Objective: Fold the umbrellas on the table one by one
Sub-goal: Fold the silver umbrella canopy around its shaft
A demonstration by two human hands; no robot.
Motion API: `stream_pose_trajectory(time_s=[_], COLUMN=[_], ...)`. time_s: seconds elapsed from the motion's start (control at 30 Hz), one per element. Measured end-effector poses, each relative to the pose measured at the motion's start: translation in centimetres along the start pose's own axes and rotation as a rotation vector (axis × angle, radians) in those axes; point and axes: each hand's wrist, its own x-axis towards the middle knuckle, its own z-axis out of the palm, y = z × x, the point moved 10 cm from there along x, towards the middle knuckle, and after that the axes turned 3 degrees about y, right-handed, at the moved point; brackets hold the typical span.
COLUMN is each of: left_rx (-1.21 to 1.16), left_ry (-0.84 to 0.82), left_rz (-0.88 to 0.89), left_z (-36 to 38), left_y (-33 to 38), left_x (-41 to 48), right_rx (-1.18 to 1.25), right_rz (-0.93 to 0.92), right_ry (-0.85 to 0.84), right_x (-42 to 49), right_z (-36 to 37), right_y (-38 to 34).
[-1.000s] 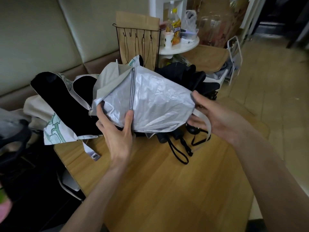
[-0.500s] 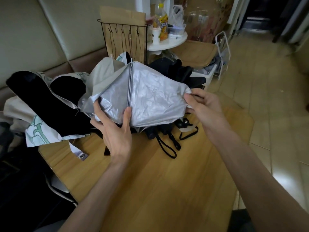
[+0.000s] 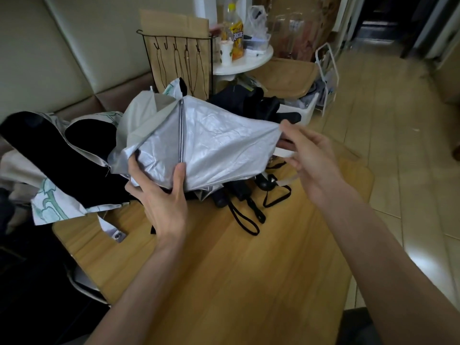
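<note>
- Silver umbrella (image 3: 219, 150) fabric is held up over the far end of the wooden table (image 3: 224, 282), with its metal rib upright in the middle.
- Left hand (image 3: 161, 200) grips the lower edge: the thumb presses beside the rib and the fingers curl round the cloth.
- Right hand (image 3: 308, 153) pinches the canopy's right tip between thumb and forefinger; the other fingers are loosely spread and blurred.
- Black umbrellas (image 3: 239, 192) lie beneath it, collapsed.
- Patterned umbrella (image 3: 49, 207) sprawls at the left.
</note>
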Motion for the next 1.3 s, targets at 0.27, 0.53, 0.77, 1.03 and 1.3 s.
stream_pose_trajectory(time_s=[0.27, 0.53, 0.77, 1.03, 1.3], left_rx=[-0.007, -0.066, 0.003, -0.036, -0.192], left_ry=[-0.027, -0.258, -0.348, -0.243, -0.098], left_rz=[0.007, 0.051, 0.143, 0.06, 0.121], left_z=[0.2, 1.0, 0.8, -0.8, -3.1], left_y=[-0.3, 1.1, 1.1, -0.8, -0.1], left_x=[0.1, -1.2, -2.9, -2.7, -1.2], right_rx=[0.032, -0.059, 0.04, -0.165, -0.249], right_rz=[0.229, -0.028, -0.051, 0.075, -0.366], right_ry=[-0.244, -0.403, -0.587, -0.792, -0.156], right_x=[-1.2, -2.4, -5.5, -5.1, -3.7], right_z=[2.0, 5.3, 15.9, 26.9, 16.2], right_y=[1.9, -1.5, -3.3, -1.4, -5.2])
